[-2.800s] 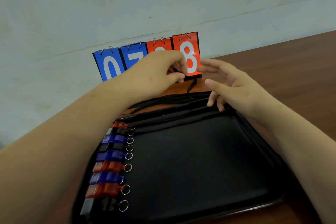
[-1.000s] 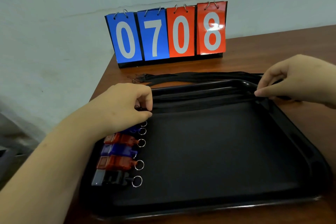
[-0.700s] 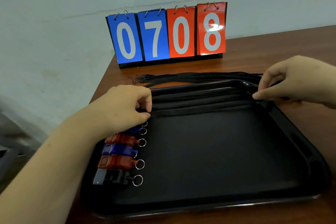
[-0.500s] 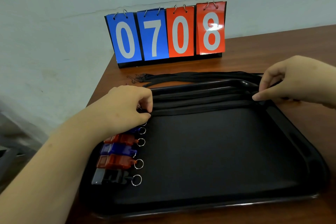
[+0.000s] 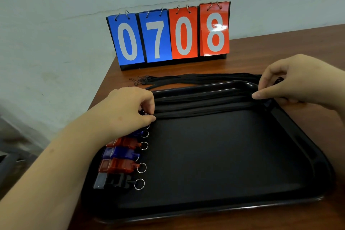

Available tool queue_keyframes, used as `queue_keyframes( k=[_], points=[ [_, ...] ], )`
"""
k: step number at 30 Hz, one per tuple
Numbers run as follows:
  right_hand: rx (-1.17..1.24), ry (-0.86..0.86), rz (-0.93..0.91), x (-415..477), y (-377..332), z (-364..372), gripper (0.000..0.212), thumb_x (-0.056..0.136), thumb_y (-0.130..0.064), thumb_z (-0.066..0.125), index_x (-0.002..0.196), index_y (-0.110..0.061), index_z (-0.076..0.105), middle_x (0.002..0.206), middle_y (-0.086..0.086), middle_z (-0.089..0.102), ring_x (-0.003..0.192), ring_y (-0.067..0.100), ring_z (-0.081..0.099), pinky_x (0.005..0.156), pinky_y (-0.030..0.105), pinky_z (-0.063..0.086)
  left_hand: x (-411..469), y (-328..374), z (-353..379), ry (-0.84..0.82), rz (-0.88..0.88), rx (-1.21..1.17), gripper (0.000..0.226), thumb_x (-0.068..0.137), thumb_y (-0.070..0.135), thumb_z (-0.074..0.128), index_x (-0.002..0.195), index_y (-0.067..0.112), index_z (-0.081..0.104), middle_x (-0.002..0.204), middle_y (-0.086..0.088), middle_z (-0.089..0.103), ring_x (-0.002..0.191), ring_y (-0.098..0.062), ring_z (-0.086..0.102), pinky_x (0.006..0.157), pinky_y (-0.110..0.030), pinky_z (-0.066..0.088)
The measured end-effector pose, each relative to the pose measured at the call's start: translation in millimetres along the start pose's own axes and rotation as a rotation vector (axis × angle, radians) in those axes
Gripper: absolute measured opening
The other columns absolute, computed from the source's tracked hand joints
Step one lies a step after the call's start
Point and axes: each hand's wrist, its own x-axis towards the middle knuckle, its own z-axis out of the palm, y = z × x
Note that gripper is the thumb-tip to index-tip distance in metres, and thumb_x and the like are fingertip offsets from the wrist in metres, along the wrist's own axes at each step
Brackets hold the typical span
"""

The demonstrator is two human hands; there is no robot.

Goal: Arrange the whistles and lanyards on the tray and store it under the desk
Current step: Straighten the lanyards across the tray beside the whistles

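The brown wooden surface (image 5: 280, 46) holds the whole job. The big black plastic tray (image 5: 224, 164) sits on top of it, so I think the tray has not gone under the desk yet. That step comes last.

On the tray, a few long black lanyards (image 5: 201, 106) lie straight along the far side. A bigger bunch of black lanyards (image 5: 196, 77) lies on the wood just behind the tray's far rim, so more have to come over. The left hand (image 5: 127, 110) and the right hand (image 5: 298, 80) hold one strap between them. The left fingers (image 5: 150, 117) pinch its left end. The right fingers (image 5: 261, 95) pinch its right end by the tray's far right corner. The small plastic whistles (image 5: 119, 164), red, blue and black, lie in a neat row down the tray's left side, with their rings pointing inward. The left arm hides the top of the row, so I cannot count them. They look done to me.

Now the room. The surface ends close to the tray's left rim, and the arm hides how close, so a push to the left looks risky. The tray's middle and right are bare, with lots of space for straps. The blue and red flip score board (image 5: 168, 37) stands near the wall, behind the loose bunch. Bare wood lies to the right.
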Motion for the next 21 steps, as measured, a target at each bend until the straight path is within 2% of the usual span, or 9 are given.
queue_keyframes(
  k=[4,9,12,15,18,21],
  points=[
    [0.000,0.010,-0.015,0.8,-1.7,2.2,0.019,0.069,-0.023,0.087,0.074,-0.013,0.072,0.052,-0.002,0.064,0.028,0.007,0.043,0.031,0.014,0.034,-0.8,2.7,-0.9,-0.001,-0.007,0.012,0.014,0.085,0.030,0.072,0.075,0.032,0.061,0.084,0.017,0.059,0.086,-0.003,0.055,0.091,-0.037,0.047],
    [-0.026,0.032,-0.013,5.1,2.6,3.4,0.018,0.068,-0.027,0.088,0.071,-0.018,0.073,0.065,0.003,0.069,0.036,0.010,0.051,0.034,0.017,0.038,-1.3,4.2,-2.0,-0.014,-0.029,0.037,0.016,0.086,0.030,0.071,0.074,0.032,0.061,0.086,0.017,0.058,0.090,-0.007,0.055,0.095,-0.042,0.046],
    [0.032,0.065,-0.043,3.0,0.8,0.7,0.016,0.068,-0.034,0.086,0.071,-0.024,0.073,0.068,-0.003,0.070,0.037,0.011,0.053,0.035,0.018,0.039,-1.8,4.4,-2.2,-0.002,-0.020,0.045,0.017,0.085,0.030,0.072,0.073,0.033,0.061,0.086,0.017,0.058,0.092,-0.008,0.055,0.096,-0.043,0.046],
    [0.144,0.086,-0.134,-3.8,-8.3,2.5,0.016,0.073,-0.035,0.082,0.075,-0.022,0.073,0.058,-0.003,0.067,0.034,0.009,0.047,0.034,0.017,0.036,-1.2,3.5,-2.1,0.012,-0.009,0.042,0.017,0.084,0.033,0.073,0.072,0.034,0.061,0.086,0.016,0.059,0.091,-0.009,0.055,0.094,-0.044,0.048],
    [0.203,0.028,-0.230,-9.1,-21.9,14.8,0.017,0.075,-0.037,0.079,0.080,-0.022,0.072,0.055,-0.006,0.066,0.035,0.007,0.046,0.047,0.018,0.047,-0.7,2.7,-1.6,0.042,0.012,0.026,0.014,0.084,0.039,0.072,0.074,0.033,0.064,0.085,0.015,0.061,0.087,-0.007,0.057,0.088,-0.041,0.050],
    [0.157,-0.055,-0.246,-8.5,-27.9,25.5,0.016,0.079,-0.035,0.075,0.085,-0.020,0.071,0.049,-0.012,0.062,0.035,0.003,0.047,0.063,0.023,0.054,-0.1,3.8,-1.0,0.088,0.021,0.013,0.012,0.085,0.040,0.070,0.078,0.032,0.065,0.083,0.014,0.061,0.082,-0.006,0.056,0.078,-0.031,0.051]
  ],
)
